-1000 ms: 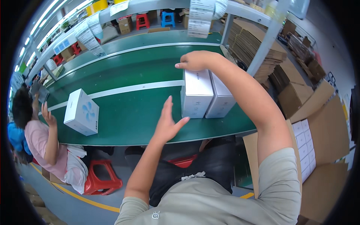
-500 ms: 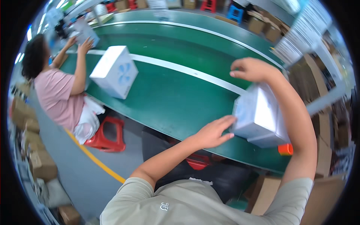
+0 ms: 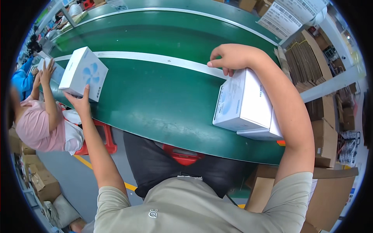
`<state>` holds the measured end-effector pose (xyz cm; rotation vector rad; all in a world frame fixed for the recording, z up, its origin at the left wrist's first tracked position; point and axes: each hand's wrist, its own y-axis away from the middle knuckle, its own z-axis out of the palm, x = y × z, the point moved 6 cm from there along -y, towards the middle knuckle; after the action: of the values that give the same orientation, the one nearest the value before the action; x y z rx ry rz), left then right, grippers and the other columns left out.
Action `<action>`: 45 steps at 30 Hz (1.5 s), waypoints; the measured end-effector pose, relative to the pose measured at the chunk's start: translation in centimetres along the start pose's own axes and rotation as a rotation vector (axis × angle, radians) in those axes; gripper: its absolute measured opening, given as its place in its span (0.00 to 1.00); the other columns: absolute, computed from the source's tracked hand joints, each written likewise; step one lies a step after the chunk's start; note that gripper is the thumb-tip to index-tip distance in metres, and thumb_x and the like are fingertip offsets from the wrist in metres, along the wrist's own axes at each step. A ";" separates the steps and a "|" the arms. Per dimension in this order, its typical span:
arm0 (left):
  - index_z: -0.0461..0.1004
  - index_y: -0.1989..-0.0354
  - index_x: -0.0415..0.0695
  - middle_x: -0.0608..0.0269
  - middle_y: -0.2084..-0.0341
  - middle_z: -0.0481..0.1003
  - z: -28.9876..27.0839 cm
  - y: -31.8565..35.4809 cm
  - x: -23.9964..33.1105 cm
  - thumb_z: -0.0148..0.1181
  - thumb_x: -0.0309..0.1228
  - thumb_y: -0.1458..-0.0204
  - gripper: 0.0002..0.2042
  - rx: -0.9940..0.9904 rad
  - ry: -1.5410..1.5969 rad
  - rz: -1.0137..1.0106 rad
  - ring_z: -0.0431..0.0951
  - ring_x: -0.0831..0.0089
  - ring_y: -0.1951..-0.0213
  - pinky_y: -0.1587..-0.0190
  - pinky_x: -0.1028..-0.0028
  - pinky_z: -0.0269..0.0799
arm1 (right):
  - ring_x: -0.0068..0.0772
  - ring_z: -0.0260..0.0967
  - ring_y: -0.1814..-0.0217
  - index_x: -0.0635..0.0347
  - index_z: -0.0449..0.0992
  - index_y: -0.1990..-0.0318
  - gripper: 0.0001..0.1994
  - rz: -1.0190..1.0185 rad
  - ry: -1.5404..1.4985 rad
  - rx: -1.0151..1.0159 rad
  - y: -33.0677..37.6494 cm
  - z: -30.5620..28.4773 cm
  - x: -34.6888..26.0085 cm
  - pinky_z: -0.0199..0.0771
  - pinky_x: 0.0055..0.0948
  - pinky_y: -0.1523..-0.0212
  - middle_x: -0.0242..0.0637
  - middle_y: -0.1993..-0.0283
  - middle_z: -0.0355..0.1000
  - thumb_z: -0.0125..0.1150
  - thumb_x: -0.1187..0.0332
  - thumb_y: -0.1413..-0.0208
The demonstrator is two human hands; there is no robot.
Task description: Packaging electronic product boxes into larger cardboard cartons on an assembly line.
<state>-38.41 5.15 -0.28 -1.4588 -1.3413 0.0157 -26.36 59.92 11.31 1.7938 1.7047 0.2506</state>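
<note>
White cardboard box with a blue fan print (image 3: 83, 73) is touched at its near corner by the left hand (image 3: 81, 101), fingers spread, not gripped. Right hand (image 3: 229, 58) is curled over two stacked white boxes (image 3: 246, 105) at the green conveyor belt (image 3: 155, 93) edge; the stack could be tipped off.

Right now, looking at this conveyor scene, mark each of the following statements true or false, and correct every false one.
1. The left hand touches the white box with a blue fan picture. True.
2. The right hand rests on a red box. False: it rests on stacked white boxes.
3. The belt is green. True.
4. The stool under the belt is blue. False: it is red.
</note>
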 end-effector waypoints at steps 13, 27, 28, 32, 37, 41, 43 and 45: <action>0.47 0.27 0.34 0.42 0.38 0.62 6.9 20.5 29.9 0.83 0.45 0.64 0.60 -0.584 0.575 -0.040 0.67 0.49 0.40 0.37 0.56 0.64 | 0.33 0.78 0.54 0.57 0.77 0.38 0.39 0.112 -0.409 0.332 -0.5 -1.0 2.7 0.78 0.31 0.61 0.44 0.53 0.79 0.44 0.30 0.35; 0.49 0.28 0.33 0.37 0.35 0.64 9.7 23.8 32.8 0.84 0.43 0.63 0.58 -0.806 0.617 -0.028 0.68 0.44 0.35 0.33 0.58 0.65 | 0.37 0.77 0.51 0.60 0.82 0.46 0.39 -0.125 -0.352 0.206 -0.3 -1.5 0.3 0.73 0.35 0.47 0.44 0.52 0.80 0.44 0.30 0.35; 0.49 0.28 0.33 0.36 0.37 0.65 9.8 23.6 33.0 0.85 0.43 0.63 0.59 -0.782 0.587 0.025 0.70 0.46 0.37 0.35 0.59 0.67 | 0.39 0.77 0.51 0.61 0.82 0.46 0.39 -0.175 -0.292 0.276 0.3 -1.9 -0.2 0.73 0.36 0.46 0.46 0.52 0.80 0.44 0.31 0.35; 0.41 0.25 0.33 0.34 0.32 0.58 10.0 24.4 34.0 0.84 0.44 0.63 0.63 -0.808 0.617 0.036 0.64 0.45 0.32 0.30 0.59 0.61 | 0.51 0.79 0.53 0.67 0.83 0.54 0.38 -0.132 -0.190 0.486 2.2 -2.8 0.4 0.74 0.42 0.48 0.54 0.55 0.81 0.45 0.34 0.34; 0.38 0.25 0.33 0.33 0.31 0.57 8.8 24.6 32.8 0.83 0.44 0.60 0.64 -0.728 0.576 0.069 0.63 0.42 0.31 0.30 0.57 0.62 | 0.57 0.76 0.55 0.65 0.83 0.57 0.32 -0.239 -0.004 0.625 3.0 -2.7 -2.4 0.74 0.47 0.51 0.54 0.58 0.80 0.44 0.42 0.30; 0.36 0.25 0.34 0.33 0.30 0.56 8.7 24.4 33.0 0.81 0.45 0.58 0.63 -0.733 0.601 0.108 0.62 0.41 0.30 0.31 0.56 0.62 | 0.58 0.75 0.56 0.65 0.82 0.60 0.28 -0.529 0.153 0.882 4.9 -3.1 -4.6 0.74 0.48 0.53 0.53 0.60 0.78 0.45 0.47 0.30; 0.36 0.25 0.34 0.33 0.30 0.56 8.6 24.5 33.0 0.81 0.45 0.57 0.62 -0.730 0.580 0.123 0.63 0.41 0.31 0.31 0.56 0.63 | 0.58 0.75 0.56 0.65 0.81 0.61 0.27 -0.661 0.200 0.976 5.7 -2.7 -5.6 0.73 0.48 0.53 0.53 0.61 0.78 0.46 0.48 0.29; 0.37 0.25 0.33 0.34 0.30 0.56 8.4 24.5 33.0 0.80 0.45 0.57 0.62 -0.730 0.569 0.130 0.64 0.40 0.31 0.32 0.56 0.64 | 0.56 0.75 0.57 0.66 0.81 0.62 0.25 -0.826 0.210 1.003 6.5 -1.9 -7.1 0.73 0.46 0.54 0.51 0.61 0.77 0.48 0.50 0.30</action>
<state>-14.95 39.90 -0.18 -1.9483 -0.7963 -0.8188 -23.06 54.12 18.48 1.4403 2.8413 -0.9467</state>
